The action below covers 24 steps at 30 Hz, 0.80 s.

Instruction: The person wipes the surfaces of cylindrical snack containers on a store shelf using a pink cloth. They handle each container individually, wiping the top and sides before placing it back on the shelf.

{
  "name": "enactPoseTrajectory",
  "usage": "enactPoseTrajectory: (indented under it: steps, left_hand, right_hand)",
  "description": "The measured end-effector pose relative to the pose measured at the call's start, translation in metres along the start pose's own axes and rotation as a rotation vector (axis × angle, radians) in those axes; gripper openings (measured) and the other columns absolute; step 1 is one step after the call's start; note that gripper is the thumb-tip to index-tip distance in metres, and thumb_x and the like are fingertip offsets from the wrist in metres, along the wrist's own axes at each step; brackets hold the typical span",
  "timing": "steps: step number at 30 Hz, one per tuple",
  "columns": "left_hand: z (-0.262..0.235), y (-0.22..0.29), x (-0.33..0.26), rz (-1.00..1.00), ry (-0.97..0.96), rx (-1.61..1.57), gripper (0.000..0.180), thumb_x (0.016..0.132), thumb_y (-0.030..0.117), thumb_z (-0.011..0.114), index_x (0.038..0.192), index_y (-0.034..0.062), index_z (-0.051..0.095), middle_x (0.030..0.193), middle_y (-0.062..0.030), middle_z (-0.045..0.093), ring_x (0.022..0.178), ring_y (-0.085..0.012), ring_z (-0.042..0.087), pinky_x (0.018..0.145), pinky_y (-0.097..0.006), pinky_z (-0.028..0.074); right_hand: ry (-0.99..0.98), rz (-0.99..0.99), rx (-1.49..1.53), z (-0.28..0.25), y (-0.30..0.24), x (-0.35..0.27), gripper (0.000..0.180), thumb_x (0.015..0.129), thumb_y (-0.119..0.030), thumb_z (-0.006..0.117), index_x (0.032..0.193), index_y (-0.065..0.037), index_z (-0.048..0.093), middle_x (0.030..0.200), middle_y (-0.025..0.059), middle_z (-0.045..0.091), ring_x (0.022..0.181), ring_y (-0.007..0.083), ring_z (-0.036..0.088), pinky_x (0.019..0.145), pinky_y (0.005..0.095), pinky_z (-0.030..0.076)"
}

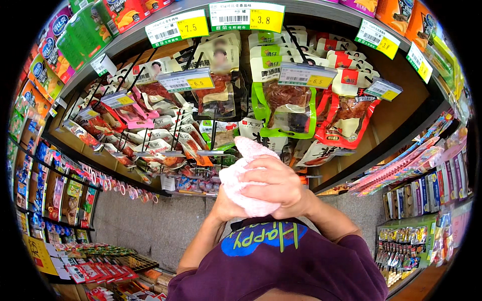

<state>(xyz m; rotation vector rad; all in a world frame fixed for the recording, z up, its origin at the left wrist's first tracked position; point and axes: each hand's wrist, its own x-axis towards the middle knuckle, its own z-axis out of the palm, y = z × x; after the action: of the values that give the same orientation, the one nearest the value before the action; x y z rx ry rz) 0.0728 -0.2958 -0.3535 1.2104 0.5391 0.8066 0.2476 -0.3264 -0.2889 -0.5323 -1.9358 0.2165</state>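
Note:
A crumpled pale pink cloth is bunched between my two hands in front of my chest. My right hand lies over it, fingers curled round the cloth. From below and to the left, my left hand presses against the same cloth, its fingers mostly hidden behind it. Just beyond the hands hang vacuum-packed meat snacks on hooks, among them a green-edged pouch and a red-edged pouch. One corner of the cloth sticks up near the lower pouches, and I cannot tell whether it touches them.
Clear-fronted price tag holders jut out on hook ends. Above them runs a shelf edge with price labels and snack bags. Racks of small goods line the left, and boxed items the right. Grey floor tiles show below.

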Motion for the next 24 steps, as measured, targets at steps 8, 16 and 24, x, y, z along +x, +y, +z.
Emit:
enactPoseTrajectory:
  steps: [8,16,24]
  left_hand:
    - [-0.025,-0.005,-0.010,0.090,0.005,0.109,0.083,0.043,0.015,0.080,0.119,-0.0059,0.053,0.110,-0.0097,0.062,0.098,-0.0181,0.060,0.091,-0.032,0.045]
    - [-0.028,0.059,-0.017,0.431,0.223,0.290,0.096,0.047,0.027,0.085,0.127,-0.0082,0.043,0.114,-0.0151,0.059,0.100,-0.0225,0.059,0.089,-0.035,0.048]
    - [0.005,0.228,-0.005,0.872,0.522,0.671,0.075,0.059,0.026,0.079,0.120,-0.0049,0.048,0.105,-0.0111,0.061,0.089,-0.0185,0.060,0.083,-0.034,0.050]
  right_hand:
    - [0.111,0.281,0.240,-0.036,0.002,-0.036,0.028,0.063,-0.004,0.074,0.090,0.002,0.068,0.089,0.0133,0.067,0.084,0.0280,0.065,0.079,0.0386,0.050]
    - [0.176,0.736,0.226,-0.032,0.011,-0.076,0.031,0.072,0.003,0.066,0.102,-0.002,0.068,0.095,0.0078,0.068,0.089,0.0185,0.064,0.081,0.0313,0.049]
    - [0.141,0.818,0.295,-0.034,0.012,-0.094,0.033,0.079,0.011,0.055,0.110,0.005,0.063,0.109,0.0134,0.066,0.099,0.0193,0.064,0.090,0.0319,0.049]
